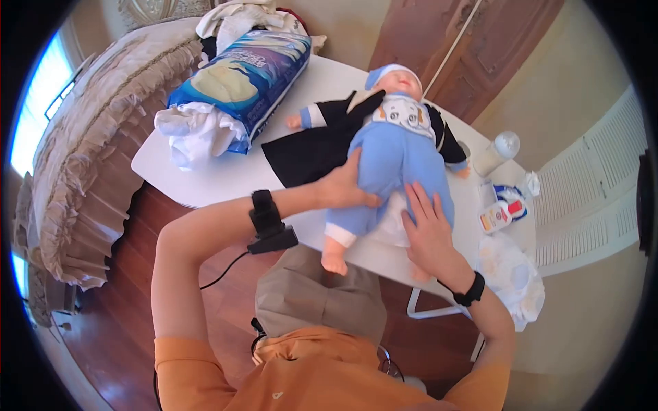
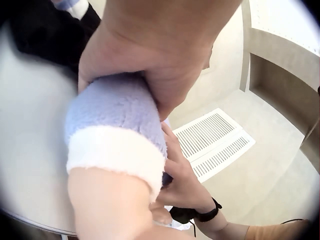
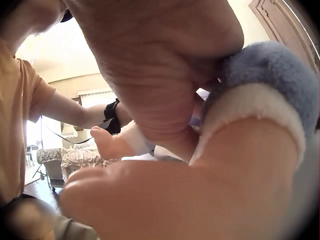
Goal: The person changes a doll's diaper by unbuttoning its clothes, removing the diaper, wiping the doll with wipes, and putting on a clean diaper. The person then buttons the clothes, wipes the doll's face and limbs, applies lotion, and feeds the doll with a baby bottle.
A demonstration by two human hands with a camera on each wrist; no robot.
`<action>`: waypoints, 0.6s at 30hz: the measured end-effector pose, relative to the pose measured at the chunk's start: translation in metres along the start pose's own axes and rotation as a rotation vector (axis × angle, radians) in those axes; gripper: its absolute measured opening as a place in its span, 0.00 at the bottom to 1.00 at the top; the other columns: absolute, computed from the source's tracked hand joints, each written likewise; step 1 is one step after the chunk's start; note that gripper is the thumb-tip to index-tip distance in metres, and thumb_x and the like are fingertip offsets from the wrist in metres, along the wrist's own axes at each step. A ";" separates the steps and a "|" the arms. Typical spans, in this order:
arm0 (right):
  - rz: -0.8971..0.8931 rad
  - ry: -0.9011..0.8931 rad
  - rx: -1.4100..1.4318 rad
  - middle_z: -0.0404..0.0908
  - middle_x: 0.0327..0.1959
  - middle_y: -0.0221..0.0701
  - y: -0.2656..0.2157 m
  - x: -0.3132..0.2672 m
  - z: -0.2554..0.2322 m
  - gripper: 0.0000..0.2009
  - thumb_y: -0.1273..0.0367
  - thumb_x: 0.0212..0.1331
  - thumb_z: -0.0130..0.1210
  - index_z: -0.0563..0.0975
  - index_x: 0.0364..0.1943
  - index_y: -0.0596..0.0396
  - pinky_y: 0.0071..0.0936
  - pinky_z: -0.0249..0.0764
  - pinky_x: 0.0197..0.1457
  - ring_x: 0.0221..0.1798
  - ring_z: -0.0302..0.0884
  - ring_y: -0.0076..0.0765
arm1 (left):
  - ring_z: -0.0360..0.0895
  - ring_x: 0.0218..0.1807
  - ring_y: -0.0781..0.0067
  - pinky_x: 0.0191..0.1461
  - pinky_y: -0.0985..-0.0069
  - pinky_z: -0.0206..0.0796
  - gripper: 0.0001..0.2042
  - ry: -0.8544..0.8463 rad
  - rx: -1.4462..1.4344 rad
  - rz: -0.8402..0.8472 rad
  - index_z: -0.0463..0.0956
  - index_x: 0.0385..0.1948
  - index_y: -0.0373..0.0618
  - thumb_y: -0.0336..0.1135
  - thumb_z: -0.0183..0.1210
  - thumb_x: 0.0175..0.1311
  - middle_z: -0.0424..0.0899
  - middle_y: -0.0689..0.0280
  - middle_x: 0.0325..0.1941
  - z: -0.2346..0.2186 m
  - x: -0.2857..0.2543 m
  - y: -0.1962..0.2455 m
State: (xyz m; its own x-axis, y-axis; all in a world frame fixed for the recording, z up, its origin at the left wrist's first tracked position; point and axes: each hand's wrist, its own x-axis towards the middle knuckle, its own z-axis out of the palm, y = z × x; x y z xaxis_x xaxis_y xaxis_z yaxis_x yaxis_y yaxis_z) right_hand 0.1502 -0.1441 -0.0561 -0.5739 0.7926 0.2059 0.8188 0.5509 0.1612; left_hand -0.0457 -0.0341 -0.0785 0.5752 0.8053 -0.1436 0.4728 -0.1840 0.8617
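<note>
A baby doll (image 1: 400, 154) in fuzzy blue pants, a white bear-print top and a blue cap lies on its back on the white table (image 1: 212, 181), feet toward me. A black garment (image 1: 308, 157) spreads under it and covers its upper arms. My left hand (image 1: 348, 185) grips one trouser leg (image 2: 117, 107) above the white cuff, thumb on top. Extended fingers of my right hand (image 1: 430, 229) rest along the inner side of the other leg, and in the right wrist view the palm is beside that cuff (image 3: 255, 102). Something white (image 1: 393, 220) lies between the legs.
A blue diaper pack (image 1: 264, 72) with white diapers spilling out lies at the left. At the right stand a clear bottle (image 1: 499, 152) and a white bottle with a red cap (image 1: 504, 216), near a crumpled white bag (image 1: 510, 277) over the edge.
</note>
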 end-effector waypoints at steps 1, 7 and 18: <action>-0.015 -0.035 -0.034 0.58 0.55 0.53 0.005 0.000 0.003 0.12 0.75 0.32 0.52 0.74 0.26 0.68 0.54 0.48 0.60 0.63 0.48 0.53 | 0.60 0.58 0.51 0.60 0.72 0.52 0.54 -0.006 0.007 0.017 0.34 0.58 0.29 0.50 0.65 0.36 0.58 0.39 0.56 0.000 -0.002 0.003; 0.000 0.000 0.022 0.64 0.53 0.45 0.006 -0.003 0.002 0.06 0.74 0.30 0.52 0.72 0.17 0.64 0.60 0.46 0.59 0.62 0.50 0.54 | 0.61 0.57 0.50 0.59 0.72 0.53 0.52 -0.033 -0.007 0.029 0.36 0.58 0.29 0.50 0.63 0.39 0.59 0.38 0.55 -0.004 0.005 0.015; -0.102 0.002 0.295 0.72 0.39 0.37 0.006 -0.043 -0.005 0.07 0.74 0.29 0.52 0.69 0.19 0.58 0.55 0.54 0.56 0.52 0.67 0.45 | 0.65 0.53 0.65 0.55 0.76 0.57 0.38 -0.253 -0.275 -0.055 0.55 0.56 0.36 0.38 0.62 0.39 0.66 0.54 0.52 -0.050 0.016 0.028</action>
State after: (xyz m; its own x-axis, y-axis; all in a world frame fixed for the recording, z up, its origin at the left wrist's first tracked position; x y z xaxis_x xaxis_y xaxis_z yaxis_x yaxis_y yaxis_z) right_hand 0.1801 -0.1764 -0.0593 -0.6532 0.7290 0.2047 0.7256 0.6799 -0.1062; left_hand -0.0570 0.0017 -0.0323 0.7169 0.6386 -0.2798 0.3304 0.0421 0.9429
